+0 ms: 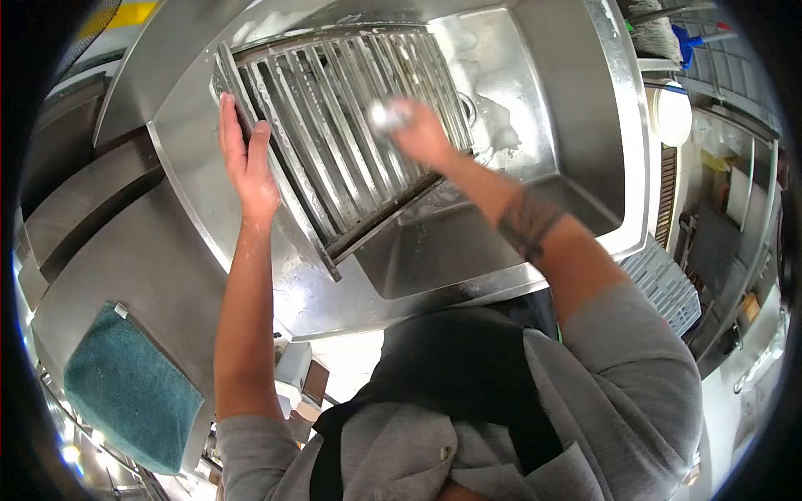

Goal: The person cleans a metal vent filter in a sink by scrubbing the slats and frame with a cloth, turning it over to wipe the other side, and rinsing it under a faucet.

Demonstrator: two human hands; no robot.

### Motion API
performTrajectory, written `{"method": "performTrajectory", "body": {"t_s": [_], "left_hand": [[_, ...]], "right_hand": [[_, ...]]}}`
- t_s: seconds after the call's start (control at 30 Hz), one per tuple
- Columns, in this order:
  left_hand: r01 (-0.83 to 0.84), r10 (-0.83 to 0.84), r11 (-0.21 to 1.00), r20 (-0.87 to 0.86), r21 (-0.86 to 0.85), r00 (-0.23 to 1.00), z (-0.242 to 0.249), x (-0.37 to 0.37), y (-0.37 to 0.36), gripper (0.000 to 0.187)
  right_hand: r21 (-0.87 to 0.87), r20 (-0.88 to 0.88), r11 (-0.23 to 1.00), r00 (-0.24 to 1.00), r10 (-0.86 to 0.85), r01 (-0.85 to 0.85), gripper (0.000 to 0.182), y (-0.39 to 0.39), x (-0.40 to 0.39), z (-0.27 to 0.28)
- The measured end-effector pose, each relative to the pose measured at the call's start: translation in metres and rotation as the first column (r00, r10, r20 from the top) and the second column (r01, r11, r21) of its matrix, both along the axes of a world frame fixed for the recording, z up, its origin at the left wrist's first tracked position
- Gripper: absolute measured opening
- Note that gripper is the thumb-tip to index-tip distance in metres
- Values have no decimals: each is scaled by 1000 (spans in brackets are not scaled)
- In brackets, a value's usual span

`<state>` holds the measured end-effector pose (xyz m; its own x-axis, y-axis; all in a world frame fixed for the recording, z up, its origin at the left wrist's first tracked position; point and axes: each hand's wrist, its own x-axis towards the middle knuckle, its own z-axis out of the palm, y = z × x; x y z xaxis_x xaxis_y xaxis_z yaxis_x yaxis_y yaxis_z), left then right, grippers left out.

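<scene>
A slatted metal hood filter (347, 125) leans in the stainless steel sink (585, 108), wet with suds along its bars. My left hand (249, 167) is at the filter's left edge, the frame lying between its straight fingers and the thumb. Over the right half of the slats, my right hand (422, 134) is closed around a silvery scourer (388, 117). Motion blurs that hand and the scourer, so whether the scourer touches the bars cannot be made out. A small wire handle (468, 108) shows on the filter's right side.
Foamy water (497, 125) wets the sink's far right part. A teal towel (134, 388) lies on the steel counter (125, 250) at left. Brushes (656, 37) and a white round container (671, 115) stand beyond the sink's right rim. A grey slotted mat (664, 284) is below.
</scene>
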<state>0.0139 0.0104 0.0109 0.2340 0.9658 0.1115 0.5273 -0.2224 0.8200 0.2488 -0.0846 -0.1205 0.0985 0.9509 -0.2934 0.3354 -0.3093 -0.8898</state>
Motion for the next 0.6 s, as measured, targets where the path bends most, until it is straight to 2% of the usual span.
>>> {"method": "performTrajectory", "body": {"t_s": [0.03, 0.07, 0.13, 0.17, 0.23, 0.3, 0.33, 0.37, 0.4, 0.43, 0.5, 0.57, 0.6], "left_hand": [[-3, 3, 1000, -8, 0, 1000, -1, -2, -1, 57], [-3, 3, 1000, -25, -1, 1000, -1, -3, 0, 57], [3, -3, 1000, -48, 5, 999, -2, -4, 2, 58], [10, -9, 1000, -52, 3, 999, -1, -5, 3, 58], [-5, 5, 1000, -15, -12, 1000, 1, -1, 2, 58], [-13, 12, 1000, 50, 4, 999, -5, -2, 5, 57], [-29, 28, 1000, 103, 10, 994, -7, -3, 5, 57], [-32, 31, 999, 116, 8, 993, -5, -3, 4, 57], [-40, 43, 999, 114, -20, 993, -2, -3, 3, 57], [-44, 49, 998, 121, -42, 991, -2, -1, 4, 57], [-25, 34, 999, 206, -47, 978, -9, -5, 8, 57], [-15, 16, 1000, 151, -2, 988, -11, -6, 8, 56], [-23, 22, 1000, 129, 5, 991, -6, -3, 6, 55]], "right_hand": [[59, -79, 978, 978, -195, 200, 36, 37, -3, -4], [189, 40, 955, 970, -238, 226, 33, 81, -4, -26], [346, 148, 911, 946, -289, 224, 30, 140, 0, -28], [343, 144, 910, 945, -294, 231, 30, 134, -3, -26], [161, 174, 969, 961, -215, 188, 29, 101, -7, -15], [359, 204, 915, 940, -272, 187, 30, 28, -21, -33], [205, 205, 972, 966, -156, 114, 30, -10, -16, 1], [66, 12, 997, 999, 32, -32, 32, -38, -10, -1], [199, 118, 978, 992, 44, -67, 37, -68, -5, -4], [76, 112, 984, 982, 154, -163, 42, -79, 9, 13], [157, 136, 961, 969, 206, -226, 42, -75, 45, 19], [203, 78, 974, 989, -123, 105, 42, -28, 97, 90], [245, 285, 946, 917, -279, 212, 41, 0, 127, 108]]}}
